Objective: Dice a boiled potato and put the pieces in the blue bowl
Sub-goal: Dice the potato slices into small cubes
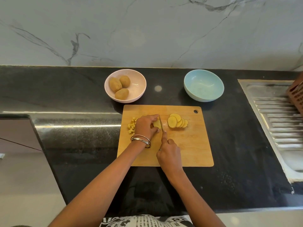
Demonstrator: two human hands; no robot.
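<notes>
slicing on a wooden board [188,148]: left hand [145,126] fingers curled over a potato piece [157,124], right hand [169,154] gripping the knife [161,124]; blue bowl [203,85] beyond, nothing in it.

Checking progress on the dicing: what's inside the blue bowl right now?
The blue bowl shows only its bare pale inside; no potato pieces are visible. Nothing covers it, though the near inner wall is hidden by its rim.

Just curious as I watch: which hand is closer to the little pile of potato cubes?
The left hand. It lies right beside the cubes, holding a potato piece. The right hand grips the knife, farther toward the board's middle.
</notes>
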